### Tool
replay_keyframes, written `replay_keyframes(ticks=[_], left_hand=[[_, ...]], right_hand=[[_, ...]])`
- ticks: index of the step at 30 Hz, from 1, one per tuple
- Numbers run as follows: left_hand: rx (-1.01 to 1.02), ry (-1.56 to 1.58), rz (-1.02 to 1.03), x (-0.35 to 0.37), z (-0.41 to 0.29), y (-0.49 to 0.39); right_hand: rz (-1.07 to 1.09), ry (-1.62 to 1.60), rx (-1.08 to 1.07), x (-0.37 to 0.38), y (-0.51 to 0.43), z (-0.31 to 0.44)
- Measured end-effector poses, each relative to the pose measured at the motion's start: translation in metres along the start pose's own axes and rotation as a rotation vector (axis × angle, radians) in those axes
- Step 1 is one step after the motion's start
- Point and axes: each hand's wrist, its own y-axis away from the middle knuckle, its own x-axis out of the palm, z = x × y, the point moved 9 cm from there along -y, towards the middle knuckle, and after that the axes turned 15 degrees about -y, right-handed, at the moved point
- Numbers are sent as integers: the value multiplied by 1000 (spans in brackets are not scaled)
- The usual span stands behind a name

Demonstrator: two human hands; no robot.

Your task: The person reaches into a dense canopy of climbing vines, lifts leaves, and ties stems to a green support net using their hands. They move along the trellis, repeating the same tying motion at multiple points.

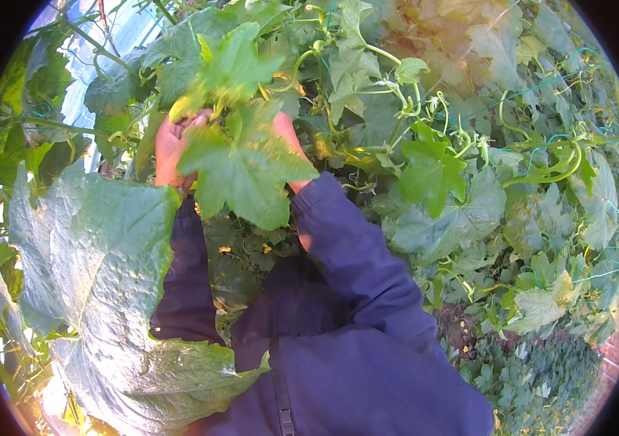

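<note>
Both bare hands are raised among climbing vines with lobed leaves, at the upper left of the head view. My left hand (172,150) has its fingers curled near a yellow flower or young leaf (181,108) that is blurred. Only the back edge and wrist of my right hand (289,143) show; a bright green lobed leaf (244,169) covers its fingers. Another bright leaf (241,62) stands above the hands, blurred. Whether either hand grips a stem cannot be told.
A large, pale-lit leaf (102,272) hangs close in front of the left sleeve. Curling vine stems (552,174) and thin green twine (538,89) run through the foliage on the right. Whitish-blue sheeting (78,90) shows at the upper left. Brown ground (617,349) appears at the lower right.
</note>
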Motion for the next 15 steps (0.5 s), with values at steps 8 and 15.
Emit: replay_keyframes(ticks=[8,15], left_hand=[[77,-270,13,12,12,-6],[144,-231,94,28,19,-9]], right_hand=[[-63,-186,-41,-30,0,-36],[-143,939,-72,-70,14,-3]])
